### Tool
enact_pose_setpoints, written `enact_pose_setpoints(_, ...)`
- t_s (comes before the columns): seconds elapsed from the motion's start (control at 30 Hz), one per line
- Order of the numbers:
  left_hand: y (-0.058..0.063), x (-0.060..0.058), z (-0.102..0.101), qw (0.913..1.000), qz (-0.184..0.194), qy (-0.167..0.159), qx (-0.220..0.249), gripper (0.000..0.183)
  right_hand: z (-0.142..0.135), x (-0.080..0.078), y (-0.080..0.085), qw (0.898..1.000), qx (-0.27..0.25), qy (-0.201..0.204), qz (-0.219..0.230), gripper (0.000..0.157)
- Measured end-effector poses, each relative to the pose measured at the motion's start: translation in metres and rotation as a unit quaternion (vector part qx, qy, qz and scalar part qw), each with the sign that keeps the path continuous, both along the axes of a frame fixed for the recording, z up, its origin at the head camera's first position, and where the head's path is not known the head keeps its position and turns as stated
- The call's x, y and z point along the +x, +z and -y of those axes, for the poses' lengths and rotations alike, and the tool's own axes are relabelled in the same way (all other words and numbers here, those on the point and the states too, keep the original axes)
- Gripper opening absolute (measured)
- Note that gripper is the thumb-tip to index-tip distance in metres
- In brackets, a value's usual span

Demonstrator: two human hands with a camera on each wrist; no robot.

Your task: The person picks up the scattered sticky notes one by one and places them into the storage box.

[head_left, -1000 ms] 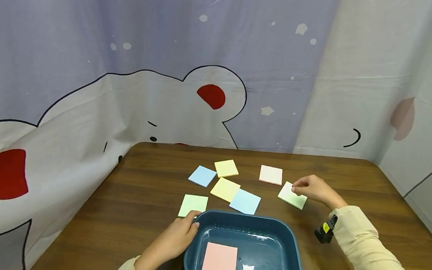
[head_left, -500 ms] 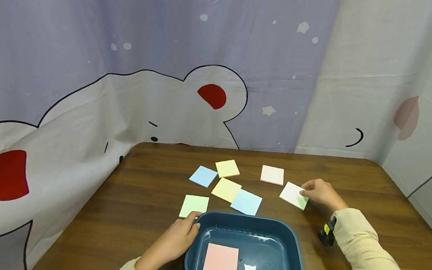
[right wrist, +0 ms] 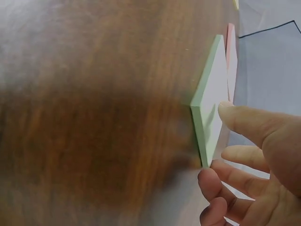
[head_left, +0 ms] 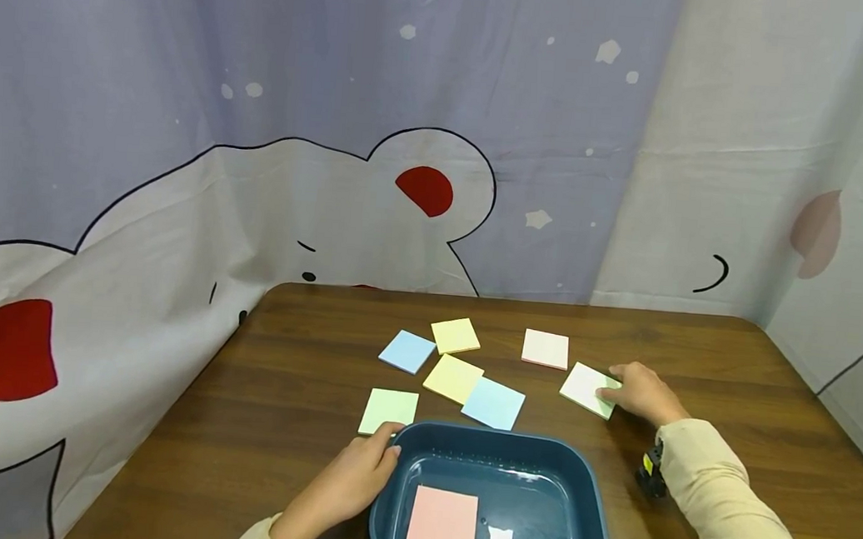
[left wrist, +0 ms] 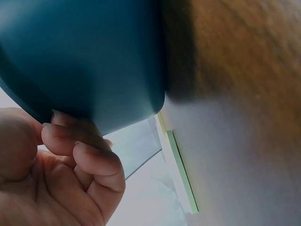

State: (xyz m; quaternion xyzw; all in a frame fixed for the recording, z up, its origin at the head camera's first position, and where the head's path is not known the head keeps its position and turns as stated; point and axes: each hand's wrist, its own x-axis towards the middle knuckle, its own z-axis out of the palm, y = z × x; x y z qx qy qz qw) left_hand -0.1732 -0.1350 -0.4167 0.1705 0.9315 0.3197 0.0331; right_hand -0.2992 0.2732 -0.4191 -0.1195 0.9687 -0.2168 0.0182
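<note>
My left hand (head_left: 357,477) grips the upper left corner of a dark blue plastic basin (head_left: 495,437); the left wrist view shows its curled fingers (left wrist: 96,157) at the rim. A pink sticky note pad (head_left: 440,527) lies flat inside. Farther right, my right hand (head_left: 642,393) is at the right edge of a pale green sticky note pad (head_left: 584,387), which lies on the table. In the right wrist view the thumb (right wrist: 242,120) is over this pad's top face, while the other fingers, loosely bent, are beside its edge.
Several other sticky note pads lie beyond the basin: a pale pink one (head_left: 545,349), two yellow ones (head_left: 455,335), two blue ones (head_left: 493,403) and a green one (head_left: 388,411) near the left hand. A printed curtain (head_left: 545,144) hangs behind the wooden table (head_left: 304,377).
My right hand has slid slightly right and down, from above the green pad to its right edge, and its fingers have spread apart. The left hand and basin stay put.
</note>
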Motion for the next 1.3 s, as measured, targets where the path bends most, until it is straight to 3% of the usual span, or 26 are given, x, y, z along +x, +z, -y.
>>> enact_pose_setpoints(0.3, -0.0022, -0.0003, -0.0006, 1.0, -0.005, 0.005, -0.001, 0.027, 0.0027, 0.003, -0.0041, 0.999, 0.033, -0.012, -0.015, 0.045)
enact_pose_setpoints(0.8, 0.0, 0.0007, 0.0006, 0.9998, -0.012, -0.014, 0.004, 0.028, 0.0021, 0.0008, -0.0034, 1.0, 0.01, -0.011, -0.022, 0.024)
enact_pose_setpoints(1.3, 0.0017, 0.0008, -0.0005, 1.0, 0.0, -0.008, 0.002, 0.029, -0.002, -0.001, -0.0076, 0.999, -0.007, -0.042, -0.007, 0.038)
